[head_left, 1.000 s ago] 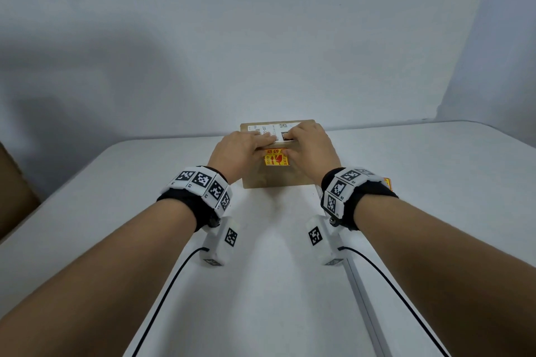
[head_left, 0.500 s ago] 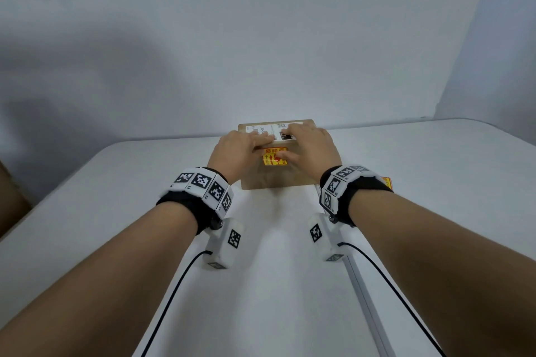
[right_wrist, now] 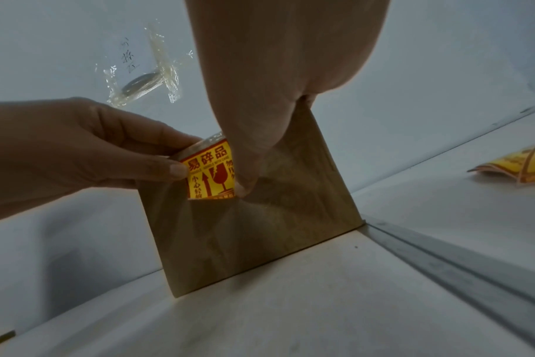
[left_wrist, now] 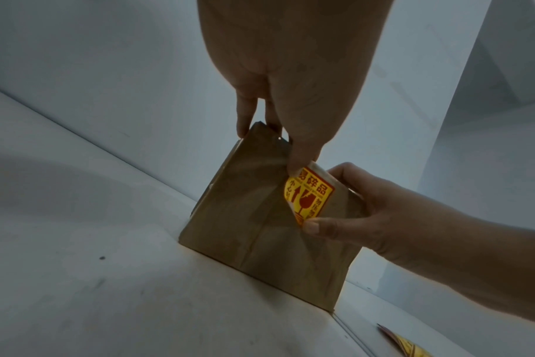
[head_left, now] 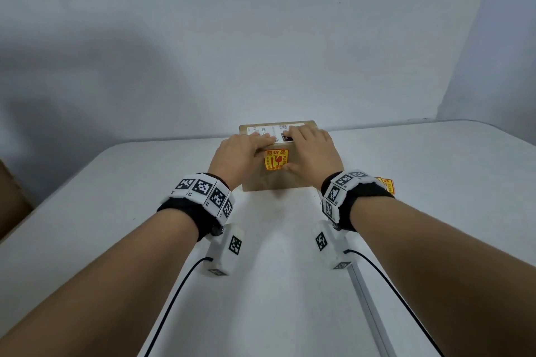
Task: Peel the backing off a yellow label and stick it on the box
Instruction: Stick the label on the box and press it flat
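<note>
The yellow paper label with red print (head_left: 276,160) lies on the front top of the brown cardboard box (head_left: 293,182), which sits on the white tabletop (head_left: 435,168). The left hand (head_left: 237,155) pinches the label's upper left corner; its lower left edge looks lifted off the box. The right hand (head_left: 311,153) presses its thumb on the lower right corner, fingers flat. I think rubbing from the stuck side toward the lifted one would smooth it flat.
</note>
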Demonstrator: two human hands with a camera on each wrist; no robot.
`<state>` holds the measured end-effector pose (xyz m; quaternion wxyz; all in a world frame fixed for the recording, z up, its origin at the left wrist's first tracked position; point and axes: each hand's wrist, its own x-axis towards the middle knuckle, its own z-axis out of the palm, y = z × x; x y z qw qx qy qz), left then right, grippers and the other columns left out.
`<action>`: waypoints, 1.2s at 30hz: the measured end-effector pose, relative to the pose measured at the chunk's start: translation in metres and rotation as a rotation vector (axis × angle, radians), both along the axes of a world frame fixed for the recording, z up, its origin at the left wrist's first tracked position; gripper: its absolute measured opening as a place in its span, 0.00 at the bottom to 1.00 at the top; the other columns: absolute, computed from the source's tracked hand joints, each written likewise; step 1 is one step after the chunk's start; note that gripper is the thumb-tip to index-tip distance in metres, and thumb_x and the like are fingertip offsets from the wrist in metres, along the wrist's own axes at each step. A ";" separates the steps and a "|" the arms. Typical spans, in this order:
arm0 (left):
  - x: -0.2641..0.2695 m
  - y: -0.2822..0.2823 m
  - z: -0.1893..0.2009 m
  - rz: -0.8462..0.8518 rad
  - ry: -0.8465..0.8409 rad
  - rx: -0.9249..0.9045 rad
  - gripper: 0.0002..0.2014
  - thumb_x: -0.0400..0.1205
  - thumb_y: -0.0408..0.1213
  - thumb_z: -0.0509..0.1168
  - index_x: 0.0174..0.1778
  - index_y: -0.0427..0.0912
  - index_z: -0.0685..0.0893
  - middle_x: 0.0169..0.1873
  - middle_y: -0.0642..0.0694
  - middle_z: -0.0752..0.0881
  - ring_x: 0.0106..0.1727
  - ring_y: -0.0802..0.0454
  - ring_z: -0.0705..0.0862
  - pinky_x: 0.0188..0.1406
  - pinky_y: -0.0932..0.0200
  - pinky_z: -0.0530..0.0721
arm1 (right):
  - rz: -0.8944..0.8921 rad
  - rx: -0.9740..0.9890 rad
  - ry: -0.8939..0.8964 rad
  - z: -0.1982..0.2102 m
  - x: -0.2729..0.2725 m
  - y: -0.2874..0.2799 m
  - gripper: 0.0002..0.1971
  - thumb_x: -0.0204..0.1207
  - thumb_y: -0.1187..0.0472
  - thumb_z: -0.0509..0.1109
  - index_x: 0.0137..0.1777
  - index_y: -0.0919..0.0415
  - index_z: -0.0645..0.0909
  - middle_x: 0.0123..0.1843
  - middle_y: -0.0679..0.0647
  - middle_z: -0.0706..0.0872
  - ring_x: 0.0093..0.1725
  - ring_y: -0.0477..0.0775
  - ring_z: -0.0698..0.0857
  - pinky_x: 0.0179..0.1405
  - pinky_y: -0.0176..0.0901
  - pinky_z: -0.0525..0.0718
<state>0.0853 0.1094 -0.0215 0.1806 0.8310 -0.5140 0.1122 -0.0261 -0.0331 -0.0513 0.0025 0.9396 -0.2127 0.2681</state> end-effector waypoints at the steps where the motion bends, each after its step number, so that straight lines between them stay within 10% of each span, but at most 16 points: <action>1: -0.001 0.000 -0.001 -0.007 0.009 -0.015 0.18 0.82 0.46 0.63 0.69 0.56 0.80 0.65 0.49 0.84 0.63 0.44 0.82 0.57 0.50 0.79 | -0.003 -0.006 0.002 0.000 0.001 0.000 0.31 0.63 0.47 0.76 0.67 0.53 0.74 0.66 0.50 0.80 0.73 0.57 0.72 0.71 0.51 0.67; 9: -0.010 -0.023 -0.008 0.071 0.032 -0.087 0.21 0.72 0.57 0.70 0.53 0.50 0.74 0.57 0.53 0.75 0.62 0.48 0.70 0.45 0.46 0.80 | 0.029 0.007 0.064 0.003 -0.002 -0.002 0.34 0.62 0.57 0.75 0.71 0.55 0.71 0.69 0.52 0.77 0.75 0.58 0.70 0.74 0.53 0.66; 15: 0.003 -0.026 -0.009 0.060 -0.100 -0.001 0.31 0.69 0.67 0.67 0.65 0.57 0.75 0.61 0.53 0.73 0.61 0.46 0.69 0.45 0.44 0.80 | 0.045 0.015 0.027 0.001 -0.002 -0.003 0.31 0.63 0.59 0.70 0.70 0.57 0.73 0.67 0.53 0.78 0.74 0.60 0.71 0.73 0.51 0.67; 28: 0.015 -0.019 -0.002 -0.062 -0.337 0.212 0.42 0.69 0.61 0.72 0.76 0.52 0.64 0.70 0.49 0.69 0.67 0.45 0.68 0.48 0.47 0.82 | 0.048 0.038 0.028 -0.002 -0.001 -0.004 0.33 0.63 0.62 0.73 0.71 0.57 0.71 0.70 0.53 0.77 0.77 0.60 0.68 0.77 0.56 0.65; 36: 0.029 -0.009 0.007 -0.191 -0.200 0.235 0.37 0.75 0.50 0.71 0.80 0.53 0.64 0.70 0.48 0.68 0.65 0.45 0.66 0.59 0.53 0.78 | 0.057 0.040 0.024 -0.003 0.000 -0.006 0.33 0.62 0.63 0.72 0.70 0.57 0.72 0.69 0.54 0.77 0.75 0.60 0.69 0.77 0.55 0.65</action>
